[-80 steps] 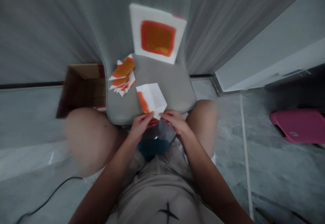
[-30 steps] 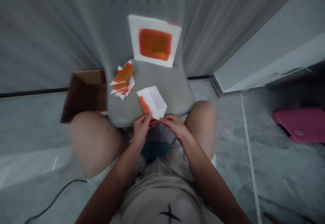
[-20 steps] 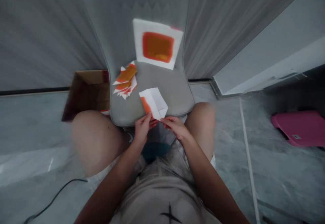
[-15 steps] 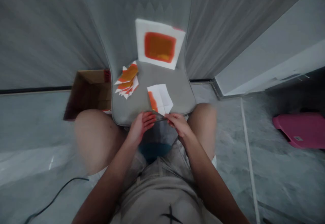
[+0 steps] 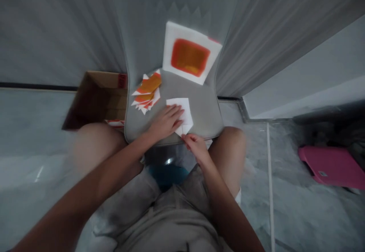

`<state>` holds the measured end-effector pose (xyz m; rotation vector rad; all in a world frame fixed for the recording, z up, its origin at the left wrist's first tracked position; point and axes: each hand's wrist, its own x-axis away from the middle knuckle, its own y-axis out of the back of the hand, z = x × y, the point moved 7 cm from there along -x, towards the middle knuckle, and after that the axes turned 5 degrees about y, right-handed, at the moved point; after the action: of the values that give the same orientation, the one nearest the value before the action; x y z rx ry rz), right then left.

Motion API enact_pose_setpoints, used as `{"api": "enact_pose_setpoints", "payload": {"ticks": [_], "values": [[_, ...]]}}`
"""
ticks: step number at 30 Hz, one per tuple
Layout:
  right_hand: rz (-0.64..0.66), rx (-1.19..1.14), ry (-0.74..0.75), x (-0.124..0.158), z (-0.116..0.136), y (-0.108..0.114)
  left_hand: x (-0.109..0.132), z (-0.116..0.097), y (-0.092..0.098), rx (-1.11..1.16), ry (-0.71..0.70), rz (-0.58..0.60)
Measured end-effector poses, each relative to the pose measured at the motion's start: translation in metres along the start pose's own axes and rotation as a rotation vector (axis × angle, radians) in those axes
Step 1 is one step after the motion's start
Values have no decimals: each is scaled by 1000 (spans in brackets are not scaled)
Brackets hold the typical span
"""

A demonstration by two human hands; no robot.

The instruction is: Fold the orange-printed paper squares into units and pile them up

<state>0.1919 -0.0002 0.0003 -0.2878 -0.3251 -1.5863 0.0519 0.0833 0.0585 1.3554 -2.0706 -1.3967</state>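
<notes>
Folded white paper (image 5: pixel 185 109) is lying on the grey chair seat (image 5: pixel 203 109): you're pressing your left hand (image 5: pixel 164 122) flat on it, your right hand (image 5: pixel 196 148) is pinching its corner just beside, and the cardboard box (image 5: pixel 110 96) is holding orange-and-white paper (image 5: pixel 115 123).

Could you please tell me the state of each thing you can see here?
Left hand: lying flat on the paper, fingers spread.
Right hand: fingers at the paper's lower corner.
Folded white paper: lying on the seat.
Orange-and-white folded papers: loose pile on the seat.
Sheet with orange square: propped against the backrest.
Cardboard box: open.
</notes>
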Motion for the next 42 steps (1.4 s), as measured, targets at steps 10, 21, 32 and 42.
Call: {"api": "enact_pose_setpoints", "payload": {"ticks": [10, 21, 32, 42], "values": [[-177, 422, 218, -69, 70, 75, -3, 6, -15, -63, 59, 51], [0, 626, 279, -160, 99, 28, -5, 9, -12, 4, 149, 56], [166, 861, 629, -173, 116, 21, -7, 10, -12, -7, 202, 56], [192, 902, 666, -171, 118, 18, -5, 11, -15, 6, 221, 49]]}}
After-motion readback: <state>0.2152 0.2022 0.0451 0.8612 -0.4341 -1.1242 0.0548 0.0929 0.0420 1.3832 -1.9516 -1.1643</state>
